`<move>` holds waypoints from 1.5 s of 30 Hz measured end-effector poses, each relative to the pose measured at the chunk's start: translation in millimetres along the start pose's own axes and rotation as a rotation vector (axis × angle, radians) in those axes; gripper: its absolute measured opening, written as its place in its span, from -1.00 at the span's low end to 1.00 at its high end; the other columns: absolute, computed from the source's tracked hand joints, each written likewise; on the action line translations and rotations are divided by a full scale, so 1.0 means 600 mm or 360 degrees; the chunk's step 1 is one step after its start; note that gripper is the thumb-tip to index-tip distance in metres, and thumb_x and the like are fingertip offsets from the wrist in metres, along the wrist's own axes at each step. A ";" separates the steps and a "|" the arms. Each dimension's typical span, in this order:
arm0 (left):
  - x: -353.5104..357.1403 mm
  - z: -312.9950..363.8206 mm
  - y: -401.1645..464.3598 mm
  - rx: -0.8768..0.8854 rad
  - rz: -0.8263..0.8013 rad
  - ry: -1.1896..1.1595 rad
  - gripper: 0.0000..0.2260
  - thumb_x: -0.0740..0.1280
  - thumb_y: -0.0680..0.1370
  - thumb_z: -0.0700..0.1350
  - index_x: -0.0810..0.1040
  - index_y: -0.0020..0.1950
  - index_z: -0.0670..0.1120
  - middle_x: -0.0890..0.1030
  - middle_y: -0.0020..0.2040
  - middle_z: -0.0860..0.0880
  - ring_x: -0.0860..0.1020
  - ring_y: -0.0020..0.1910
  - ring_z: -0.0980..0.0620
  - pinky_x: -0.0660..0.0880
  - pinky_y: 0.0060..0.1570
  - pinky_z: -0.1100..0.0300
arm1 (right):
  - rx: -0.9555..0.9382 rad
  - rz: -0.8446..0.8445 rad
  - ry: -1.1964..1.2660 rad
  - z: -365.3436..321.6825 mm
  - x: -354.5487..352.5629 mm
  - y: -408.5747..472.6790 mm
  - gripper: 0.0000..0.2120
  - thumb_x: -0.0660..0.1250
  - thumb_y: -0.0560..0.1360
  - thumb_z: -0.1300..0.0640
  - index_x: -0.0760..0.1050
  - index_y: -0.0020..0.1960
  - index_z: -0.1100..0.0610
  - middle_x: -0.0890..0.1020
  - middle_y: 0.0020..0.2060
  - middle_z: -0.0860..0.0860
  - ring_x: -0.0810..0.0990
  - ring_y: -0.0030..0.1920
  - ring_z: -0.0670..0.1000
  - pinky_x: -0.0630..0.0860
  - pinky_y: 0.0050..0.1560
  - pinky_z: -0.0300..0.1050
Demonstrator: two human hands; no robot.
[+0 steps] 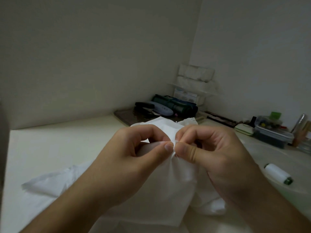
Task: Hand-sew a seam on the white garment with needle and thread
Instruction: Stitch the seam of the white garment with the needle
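The white garment (178, 179) is lifted off the table between both hands, its lower part draping down and spreading left over the tabletop. My left hand (134, 158) pinches a gathered fold of the cloth between thumb and forefinger. My right hand (212, 153) pinches the same fold from the other side, fingertips almost touching those of the left. The needle and thread are too small to make out at the pinch. A spool of white thread (278, 176) lies on the table to the right of my right hand.
A cream table (58, 142) meets the walls at the back. In the corner lie a dark tray (124, 116) with a stapler, a grey case and a green rolled cloth. A clear box (271, 133) of sewing bits and a small white case stand at the right.
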State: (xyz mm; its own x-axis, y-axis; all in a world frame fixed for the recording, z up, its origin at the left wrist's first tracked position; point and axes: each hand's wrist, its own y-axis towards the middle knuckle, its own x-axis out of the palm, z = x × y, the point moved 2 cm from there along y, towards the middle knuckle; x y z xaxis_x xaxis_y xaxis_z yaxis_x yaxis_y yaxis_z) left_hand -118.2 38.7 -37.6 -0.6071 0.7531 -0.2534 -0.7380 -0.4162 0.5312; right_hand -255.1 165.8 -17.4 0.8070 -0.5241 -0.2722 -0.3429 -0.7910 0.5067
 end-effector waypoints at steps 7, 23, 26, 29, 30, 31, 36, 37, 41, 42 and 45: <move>-0.001 0.006 -0.004 -0.0084 -0.0081 -0.0220 -0.81 0.42 0.56 0.04 0.69 -0.02 -0.06 0.53 -0.25 -0.30 0.38 -0.28 -0.10 0.30 -0.34 -0.15 | -0.0011 0.0007 -0.0197 0.002 -0.007 0.003 -0.79 0.57 0.40 -0.08 0.68 -0.21 0.05 0.58 -0.24 0.22 0.50 -0.19 0.23 0.46 -0.15 0.04; -0.005 0.002 -0.003 -0.0229 0.0045 -0.0515 -0.84 0.41 0.51 0.01 0.64 -0.11 -0.09 0.58 -0.22 -0.08 0.49 -0.22 -0.01 0.37 -0.21 0.07 | 0.0155 -0.0058 -0.0131 0.002 -0.016 0.005 -0.95 0.47 0.47 0.10 0.72 -0.13 0.00 0.70 -0.17 0.07 0.62 -0.02 0.23 0.57 -0.01 -0.08; -0.004 0.005 -0.003 -0.0260 0.0016 -0.0569 -0.86 0.41 0.50 -0.01 0.64 -0.13 -0.07 0.58 -0.24 -0.07 0.49 -0.24 -0.01 0.39 -0.22 0.10 | 0.0121 -0.0045 -0.0123 0.005 -0.015 0.006 -0.93 0.46 0.48 0.12 0.72 -0.14 0.01 0.70 -0.18 0.04 0.64 -0.05 0.17 0.59 0.00 -0.06; -0.001 0.006 -0.002 -0.0269 -0.0040 -0.0533 -0.85 0.40 0.52 0.01 0.63 -0.13 -0.06 0.58 -0.26 -0.03 0.50 -0.25 0.02 0.41 -0.25 0.16 | 0.0075 0.0002 -0.0148 0.010 -0.014 0.004 -0.89 0.49 0.51 0.20 0.70 -0.17 0.02 0.67 -0.16 0.01 0.62 -0.05 0.11 0.55 0.02 -0.03; 0.000 0.005 -0.002 -0.0270 -0.0044 -0.0515 -0.84 0.40 0.52 0.02 0.63 -0.12 -0.07 0.58 -0.25 -0.04 0.49 -0.25 0.01 0.39 -0.23 0.12 | 0.0051 0.0032 -0.0171 0.011 -0.014 0.004 -0.92 0.50 0.47 0.17 0.70 -0.18 0.02 0.65 -0.14 -0.01 0.61 -0.02 0.13 0.55 0.04 0.02; 0.001 0.003 -0.002 -0.0269 -0.0043 -0.0489 -0.83 0.41 0.52 0.02 0.63 -0.11 -0.08 0.57 -0.25 -0.04 0.48 -0.24 0.00 0.38 -0.22 0.08 | 0.0031 0.0058 -0.0193 0.012 -0.013 0.005 -0.94 0.49 0.43 0.14 0.70 -0.20 0.01 0.64 -0.09 -0.03 0.60 0.01 0.13 0.54 0.09 0.05; 0.005 -0.002 0.001 -0.0251 -0.0035 -0.0258 -0.83 0.38 0.53 0.06 0.67 -0.09 -0.01 0.58 -0.25 0.02 0.49 -0.23 0.05 0.38 -0.17 0.06 | -0.0014 0.0080 -0.0300 0.013 -0.004 0.002 -0.96 0.48 0.39 0.11 0.70 -0.21 -0.02 0.62 0.01 -0.09 0.59 0.05 0.07 0.52 0.14 0.02; 0.004 -0.003 0.001 -0.0257 -0.0023 -0.0271 -0.82 0.38 0.53 0.06 0.67 -0.08 -0.02 0.59 -0.24 0.00 0.50 -0.22 0.04 0.38 -0.16 0.03 | -0.0024 0.0083 -0.0304 0.012 -0.003 0.002 -0.96 0.48 0.40 0.10 0.70 -0.19 -0.03 0.62 0.00 -0.09 0.58 0.03 0.07 0.52 0.13 0.03; 0.001 0.001 0.001 -0.0254 0.0069 -0.0371 -0.81 0.40 0.52 0.04 0.66 -0.10 -0.07 0.61 -0.21 -0.04 0.53 -0.21 0.03 0.41 -0.14 0.01 | -0.0046 0.0090 -0.0343 0.010 -0.009 0.004 -0.97 0.47 0.43 0.07 0.69 -0.14 -0.02 0.63 -0.07 -0.04 0.57 -0.02 0.07 0.52 0.05 0.00; -0.001 0.002 0.001 -0.0257 0.0107 -0.0402 -0.81 0.40 0.51 0.05 0.66 -0.10 -0.07 0.61 -0.22 -0.05 0.53 -0.22 0.02 0.41 -0.14 0.01 | -0.0033 0.0101 -0.0350 0.012 -0.011 0.005 -0.96 0.47 0.44 0.05 0.68 -0.13 0.00 0.62 -0.10 -0.03 0.56 -0.05 0.07 0.51 0.02 -0.01; -0.005 0.003 0.001 -0.0269 0.0196 -0.0431 -0.80 0.41 0.49 0.05 0.67 -0.10 -0.08 0.61 -0.23 -0.07 0.53 -0.24 0.00 0.40 -0.15 -0.03 | 0.0013 0.0153 -0.0354 0.020 -0.014 0.008 -0.93 0.46 0.44 0.02 0.68 -0.13 0.01 0.63 -0.15 -0.02 0.57 -0.10 0.11 0.50 -0.03 -0.03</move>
State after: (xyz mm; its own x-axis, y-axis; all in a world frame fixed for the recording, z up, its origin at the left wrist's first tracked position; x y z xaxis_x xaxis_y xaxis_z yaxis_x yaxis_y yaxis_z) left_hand -116.4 37.2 -35.2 -0.6112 0.7905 0.0403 -0.7161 -0.5739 0.3972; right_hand -269.3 162.7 -22.4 0.6447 -0.6533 -0.3969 -0.4178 -0.7360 0.5327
